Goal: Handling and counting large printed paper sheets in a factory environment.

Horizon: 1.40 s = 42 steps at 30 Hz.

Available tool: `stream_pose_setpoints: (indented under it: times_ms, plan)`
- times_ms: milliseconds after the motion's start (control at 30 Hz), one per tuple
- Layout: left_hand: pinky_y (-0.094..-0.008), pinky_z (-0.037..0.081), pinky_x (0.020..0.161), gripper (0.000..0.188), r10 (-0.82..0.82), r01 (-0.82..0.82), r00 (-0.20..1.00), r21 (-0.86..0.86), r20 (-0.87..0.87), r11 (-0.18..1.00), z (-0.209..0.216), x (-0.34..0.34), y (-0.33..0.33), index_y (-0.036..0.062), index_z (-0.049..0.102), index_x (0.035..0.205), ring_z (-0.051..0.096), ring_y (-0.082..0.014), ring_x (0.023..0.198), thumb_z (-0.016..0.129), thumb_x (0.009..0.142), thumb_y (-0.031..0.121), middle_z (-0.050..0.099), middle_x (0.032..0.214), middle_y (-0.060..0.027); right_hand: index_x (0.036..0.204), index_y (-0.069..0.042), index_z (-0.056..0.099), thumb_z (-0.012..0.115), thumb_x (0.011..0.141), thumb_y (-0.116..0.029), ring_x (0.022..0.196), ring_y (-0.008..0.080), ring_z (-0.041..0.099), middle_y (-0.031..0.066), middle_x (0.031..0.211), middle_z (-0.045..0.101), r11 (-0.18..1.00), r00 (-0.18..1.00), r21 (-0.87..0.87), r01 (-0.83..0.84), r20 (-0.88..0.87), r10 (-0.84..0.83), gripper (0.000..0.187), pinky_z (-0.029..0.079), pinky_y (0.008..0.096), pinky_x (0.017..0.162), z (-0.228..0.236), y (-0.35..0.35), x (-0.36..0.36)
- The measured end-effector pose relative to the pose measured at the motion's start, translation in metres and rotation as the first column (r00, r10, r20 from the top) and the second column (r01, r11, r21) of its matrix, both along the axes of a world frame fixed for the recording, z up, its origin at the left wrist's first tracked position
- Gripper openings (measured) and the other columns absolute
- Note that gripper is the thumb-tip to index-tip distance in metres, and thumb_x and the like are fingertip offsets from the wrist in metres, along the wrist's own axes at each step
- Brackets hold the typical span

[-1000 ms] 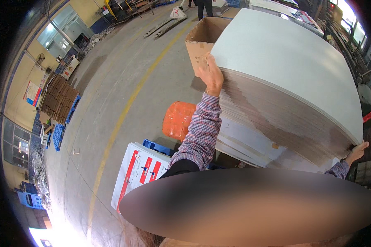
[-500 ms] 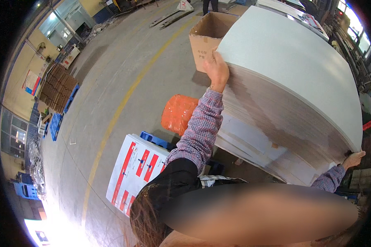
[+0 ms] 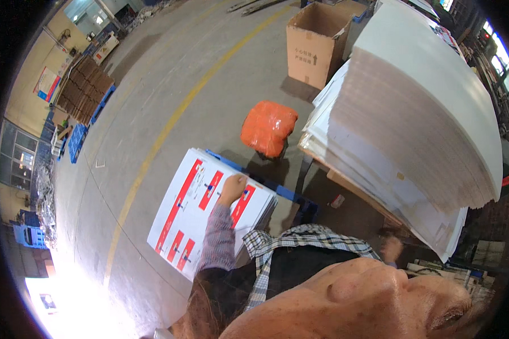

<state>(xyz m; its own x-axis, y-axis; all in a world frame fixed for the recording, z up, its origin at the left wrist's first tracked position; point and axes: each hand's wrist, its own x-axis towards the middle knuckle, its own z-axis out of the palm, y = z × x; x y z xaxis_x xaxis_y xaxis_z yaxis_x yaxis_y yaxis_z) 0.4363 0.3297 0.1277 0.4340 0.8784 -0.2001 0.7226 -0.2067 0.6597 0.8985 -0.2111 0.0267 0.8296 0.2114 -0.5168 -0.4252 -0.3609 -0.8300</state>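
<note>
While the left hand point(image 3: 233, 189) hangs over a stack of printed red-and-white sheets point(image 3: 195, 217), its fingers look curled in toward the palm; whether they touch the top sheet, or pinch anything, cannot be told from above. The stack sits on a blue pallet point(image 3: 285, 193), whose edge shows along the pile's upper right side, with the hand over the half nearest that edge. The right hand point(image 3: 391, 250) is a blur just beside the lower edge of a tall stack of white-topped sheets point(image 3: 413, 118), its finger spread and any hold impossible to make out. That tall stack's base is partly lost in shadow, and its far end is cut off by the frame. On the floor between the two stacks stands an orange-covered object point(image 3: 270, 127), near the pallet's upper edge; beyond it is an open cardboard box point(image 3: 311, 53). The person's head and clothing hide the pallet's near corner.
</note>
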Motion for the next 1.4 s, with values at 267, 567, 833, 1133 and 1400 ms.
stream_pose_setpoints:
  times_ms: [267, 567, 833, 1133, 1400]
  plan:
    - [-0.0342, 0.051, 0.053, 0.026, 0.322, -0.3, 0.899, 0.119, -0.296, 0.947, -0.112, -0.278, -0.195, 0.0038, 0.07, 0.084, 0.064, -0.0224, 0.052, 0.053, 0.082, 0.023, 0.066, 0.065, -0.0156, 0.066, 0.0, 0.05, 0.054, 0.091, -0.023, 0.052, 0.0257, 0.051, 0.0154, 0.058, 0.049, 0.386, 0.232, -0.464, -0.797, 0.355, 0.906, 0.034, 0.038, 0.0388, 0.051, 0.08, 0.268, -0.148]
    - [-0.0404, 0.051, 0.075, 0.024, 0.814, -0.917, 0.398, -0.15, -0.423, 0.37, -0.208, -0.365, -0.382, 0.005, 0.068, 0.093, 0.065, -0.033, 0.084, 0.065, 0.073, 0.018, 0.067, 0.084, -0.0188, 0.086, -0.002, 0.06, 0.055, 0.09, -0.021, 0.077, 0.039, 0.06, 0.0154, 0.082, 0.063, 0.117, -0.273, -0.623, -0.773, 0.494, 0.826, 0.02, 0.049, 0.043, 0.065, -0.041, 0.445, -0.279]
    - [-0.0426, 0.046, 0.087, 0.055, 0.849, -0.947, 0.054, 0.242, -0.526, 0.211, -0.254, -0.411, -0.413, -0.0049, 0.05, 0.123, 0.057, -0.037, 0.101, 0.064, 0.076, 0.02, 0.058, 0.11, -0.0237, 0.096, 0.002, 0.06, 0.052, 0.091, -0.022, 0.098, 0.0374, 0.058, 0.0211, 0.103, 0.059, -0.013, -0.357, -0.847, -0.531, 0.21, 0.91, 0.026, 0.049, 0.0438, 0.081, -0.14, 0.511, -0.322]
    - [-0.0424, 0.046, 0.082, 0.041, 0.885, -0.993, -0.082, -0.038, -0.459, -0.112, -0.256, -0.423, -0.411, -0.0034, 0.057, 0.114, 0.061, -0.0347, 0.092, 0.058, 0.082, 0.021, 0.064, 0.1, -0.0206, 0.087, 0.002, 0.061, 0.059, 0.086, -0.036, 0.086, 0.0315, 0.062, 0.0171, 0.086, 0.062, -0.106, -0.313, -0.853, -0.512, 0.07, 0.947, 0.038, 0.049, 0.0402, 0.074, -0.108, 0.518, -0.331]
    - [-0.0431, 0.043, 0.088, 0.043, 0.846, -0.835, 0.442, 0.208, -0.3, 0.51, -0.193, -0.333, -0.358, 0.0012, 0.057, 0.112, 0.052, -0.0371, 0.102, 0.067, 0.072, 0.013, 0.056, 0.105, -0.0205, 0.118, 0.003, 0.053, 0.063, 0.089, -0.025, 0.096, 0.0136, 0.058, 0.0092, 0.108, 0.062, -0.023, -0.017, -0.014, -1.0, -0.305, 0.952, 0.041, 0.044, 0.027, 0.084, -0.05, 0.532, -0.301]
